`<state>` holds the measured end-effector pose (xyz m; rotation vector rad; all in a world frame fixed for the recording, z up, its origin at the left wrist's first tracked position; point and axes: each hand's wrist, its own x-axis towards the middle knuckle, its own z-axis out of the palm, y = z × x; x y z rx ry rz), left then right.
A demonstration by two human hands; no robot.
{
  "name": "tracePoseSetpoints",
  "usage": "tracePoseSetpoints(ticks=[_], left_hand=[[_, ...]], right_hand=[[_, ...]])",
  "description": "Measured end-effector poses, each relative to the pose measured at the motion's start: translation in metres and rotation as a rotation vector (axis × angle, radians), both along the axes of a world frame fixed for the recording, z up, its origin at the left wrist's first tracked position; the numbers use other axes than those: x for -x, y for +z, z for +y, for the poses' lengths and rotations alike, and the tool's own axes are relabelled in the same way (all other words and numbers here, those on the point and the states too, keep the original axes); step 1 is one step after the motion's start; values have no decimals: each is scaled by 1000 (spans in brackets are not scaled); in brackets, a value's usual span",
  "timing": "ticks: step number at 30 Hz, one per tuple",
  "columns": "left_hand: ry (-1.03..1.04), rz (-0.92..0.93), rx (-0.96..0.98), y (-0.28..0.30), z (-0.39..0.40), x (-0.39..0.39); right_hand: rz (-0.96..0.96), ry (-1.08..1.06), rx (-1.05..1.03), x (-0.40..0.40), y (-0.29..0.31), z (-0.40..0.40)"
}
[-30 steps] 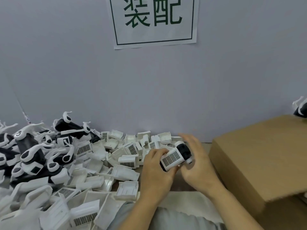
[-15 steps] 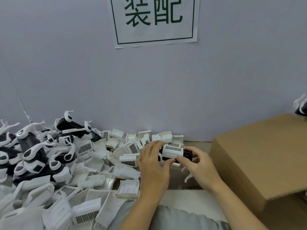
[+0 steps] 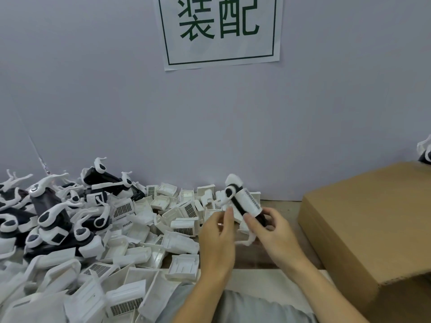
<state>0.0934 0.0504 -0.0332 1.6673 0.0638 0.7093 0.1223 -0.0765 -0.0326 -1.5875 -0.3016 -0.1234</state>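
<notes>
My right hand [image 3: 272, 231] grips the lower end of a black-and-white plastic assembly [image 3: 242, 199], which stands tilted upward with its white cap toward the wall. A thin white arm of it curls out below my fingers. My left hand [image 3: 218, 236] is just left of it, fingers raised and relaxed, fingertips near the piece's left side; whether they touch it is unclear. A heap of white vented covers [image 3: 184, 226] lies left of my hands. Farther left is a pile of black-and-white bodies [image 3: 53, 220] with white arms.
A brown cardboard box [image 3: 373, 229] stands at the right, close to my right wrist. A grey wall with a paper sign [image 3: 220, 31] rises right behind the parts. Another black-and-white piece [image 3: 425, 152] peeks in at the right edge. A grey cloth [image 3: 245, 306] lies under my forearms.
The assembly was held level between both hands with the left gripping it. Now my right hand alone has tipped it upright and raised it, and my left hand has let go.
</notes>
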Motion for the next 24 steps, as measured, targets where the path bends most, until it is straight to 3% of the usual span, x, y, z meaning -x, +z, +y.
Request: tracePoseSetpoints(ticks=[3,7,14,20,24], left_hand=[[-190,142,350,2,3,-2],[-221,110,348,2,1,-3],[-123,29,122,-2,-2,-5],[-85,-57,28,-4,0,-4],[7,-140,-245,-2,0,1]], right_hand=[[-157,3,386,4,-4,5],[-216,-16,584,9,-1,15],[-224,-85,561,16,7,12],[-227,17,480,20,6,10],[-252,-90,246,18,13,4]])
